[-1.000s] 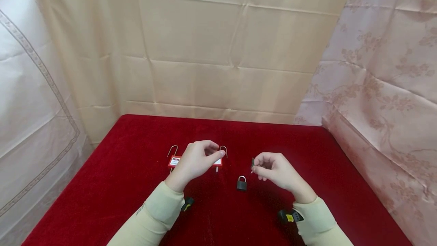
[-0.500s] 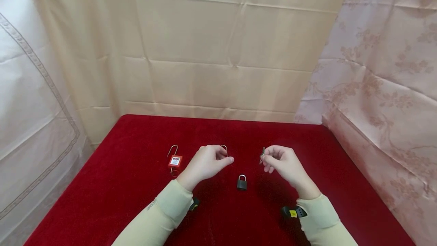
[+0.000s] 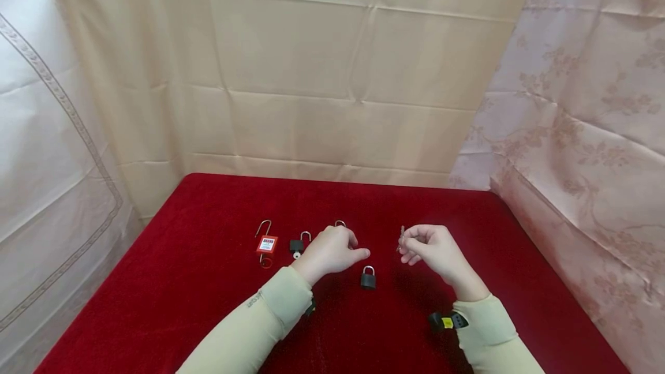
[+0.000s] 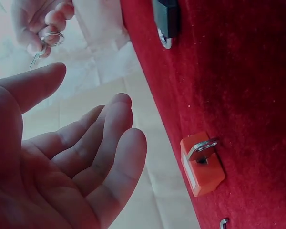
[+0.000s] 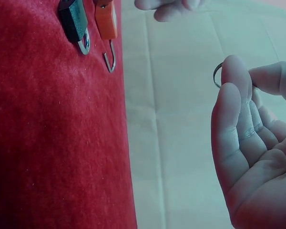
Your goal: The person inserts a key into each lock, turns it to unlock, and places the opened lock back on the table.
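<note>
In the head view my right hand is raised above the red table, pinching a small key between thumb and fingers. Its ring shows in the left wrist view. My left hand, holding nothing, hovers with relaxed, parted fingers left of a black padlock whose shackle is closed. Behind that hand a padlock's raised shackle peeks out, its body hidden from the head. The left wrist view shows an orange-red padlock with a key in it.
Left of my left hand lie a dark padlock with its shackle unlatched and a key in it, and a red padlock with a white label and a raised shackle. The red cloth-covered table ends before a beige curtain.
My left hand has moved right and slightly nearer, uncovering the red and dark padlocks. The right hand has shifted right and a little up with the key, then stayed almost still.
</note>
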A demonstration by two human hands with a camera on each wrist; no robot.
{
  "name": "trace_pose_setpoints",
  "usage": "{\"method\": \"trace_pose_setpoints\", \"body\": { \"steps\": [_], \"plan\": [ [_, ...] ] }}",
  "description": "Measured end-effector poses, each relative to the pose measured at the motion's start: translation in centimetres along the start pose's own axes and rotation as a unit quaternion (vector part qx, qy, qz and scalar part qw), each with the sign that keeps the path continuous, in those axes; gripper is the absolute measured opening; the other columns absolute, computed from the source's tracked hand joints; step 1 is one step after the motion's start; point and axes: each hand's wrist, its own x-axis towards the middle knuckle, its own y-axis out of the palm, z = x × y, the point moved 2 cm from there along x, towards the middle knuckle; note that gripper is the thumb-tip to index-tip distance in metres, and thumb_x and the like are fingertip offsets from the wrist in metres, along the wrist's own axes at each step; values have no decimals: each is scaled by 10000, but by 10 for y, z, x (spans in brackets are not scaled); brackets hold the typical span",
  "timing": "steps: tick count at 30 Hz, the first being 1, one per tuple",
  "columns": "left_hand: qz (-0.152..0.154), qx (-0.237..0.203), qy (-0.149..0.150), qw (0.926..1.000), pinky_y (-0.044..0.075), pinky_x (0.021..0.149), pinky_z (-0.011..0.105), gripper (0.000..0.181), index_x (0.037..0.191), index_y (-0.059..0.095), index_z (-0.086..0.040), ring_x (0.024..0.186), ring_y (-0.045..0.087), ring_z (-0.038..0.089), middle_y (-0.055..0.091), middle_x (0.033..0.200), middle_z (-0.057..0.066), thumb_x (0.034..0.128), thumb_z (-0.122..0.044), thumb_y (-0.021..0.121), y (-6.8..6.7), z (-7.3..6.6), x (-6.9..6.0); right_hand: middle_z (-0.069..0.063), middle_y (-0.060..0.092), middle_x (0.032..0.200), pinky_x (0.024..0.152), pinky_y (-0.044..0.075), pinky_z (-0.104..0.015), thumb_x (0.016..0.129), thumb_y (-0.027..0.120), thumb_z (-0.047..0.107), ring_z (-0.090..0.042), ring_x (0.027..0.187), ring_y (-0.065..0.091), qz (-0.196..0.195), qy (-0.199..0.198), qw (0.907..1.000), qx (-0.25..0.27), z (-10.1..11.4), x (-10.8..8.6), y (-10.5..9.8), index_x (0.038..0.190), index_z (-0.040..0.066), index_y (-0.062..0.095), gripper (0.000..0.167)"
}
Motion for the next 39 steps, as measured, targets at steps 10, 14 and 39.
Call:
{"method": "trace_pose_setpoints", "body": {
  "steps": [10,14,39],
  "plan": [
    [684,35,-305,9972,401,450,249,376,645,708,-76,437,450,102,513,466,-42,916,-333,747,15,0,7,-196,699,849,634,611,-414,961,645,-2,-279,685,709,-99,2,9999,61,0,-1,-1,1006,-124,666,132],
    [913,35,-447,9948,467,411,264,446,571,624,-82,401,534,159,507,448,-13,906,-340,764,24,1,9,-199,699,851,632,611,-404,968,648,13,-273,684,706,-135,23,9999,86,-3,-1,-3,997,-97,678,117],
    [1008,1061,-493,9880,476,535,325,304,692,640,-155,593,539,135,598,650,-16,814,-348,840,49,-17,14,-201,686,845,627,609,-381,975,629,14,-266,682,698,-179,186,9996,61,-18,3,-11,1053,-169,644,200]
  ]
}}
